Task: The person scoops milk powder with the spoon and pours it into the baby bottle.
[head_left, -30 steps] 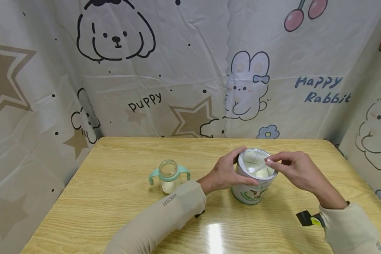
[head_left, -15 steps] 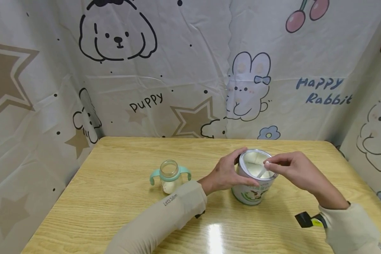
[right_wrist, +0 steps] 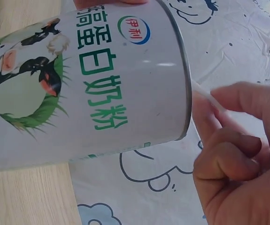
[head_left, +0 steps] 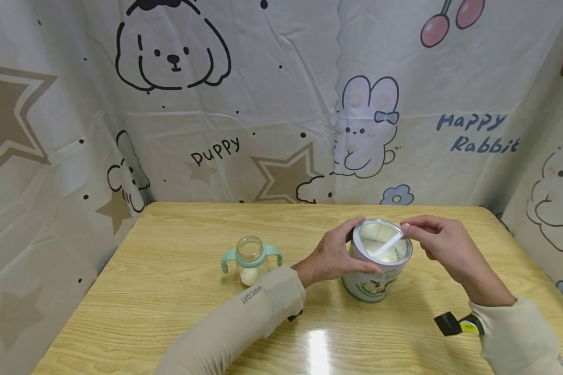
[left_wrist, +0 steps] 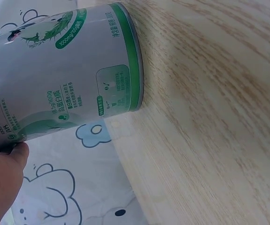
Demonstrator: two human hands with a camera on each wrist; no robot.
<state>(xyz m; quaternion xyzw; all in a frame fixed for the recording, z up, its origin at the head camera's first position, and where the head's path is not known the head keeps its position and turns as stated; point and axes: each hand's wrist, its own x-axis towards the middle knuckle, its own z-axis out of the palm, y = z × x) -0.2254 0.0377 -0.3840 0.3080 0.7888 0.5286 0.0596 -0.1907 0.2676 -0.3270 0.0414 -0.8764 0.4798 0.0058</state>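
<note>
A white and green milk powder can (head_left: 372, 286) with a cow picture stands uncovered on the table, pale powder inside. My left hand (head_left: 335, 254) grips its left side near the rim, thumb across the front; in the left wrist view part of that hand (left_wrist: 3, 180) shows against the can (left_wrist: 64, 75). Between thumb and fingers, my right hand (head_left: 443, 247) pinches the end of a white scoop (head_left: 388, 245), whose handle slants over the rim. The scoop's lower end is down in the can, partly hidden. In the right wrist view the fingers (right_wrist: 226, 159) are curled beside the can's rim.
A baby bottle (head_left: 251, 260) with mint-green handles stands on the wooden table (head_left: 169, 302), left of the can and just beyond my left sleeve. Pale powder shows in it. A printed cloth (head_left: 281, 104) hangs behind the table and at both sides.
My right hand has moved slightly up and to the right, and more of the scoop's handle shows above the powder. The left hand and the can have stayed in place.
</note>
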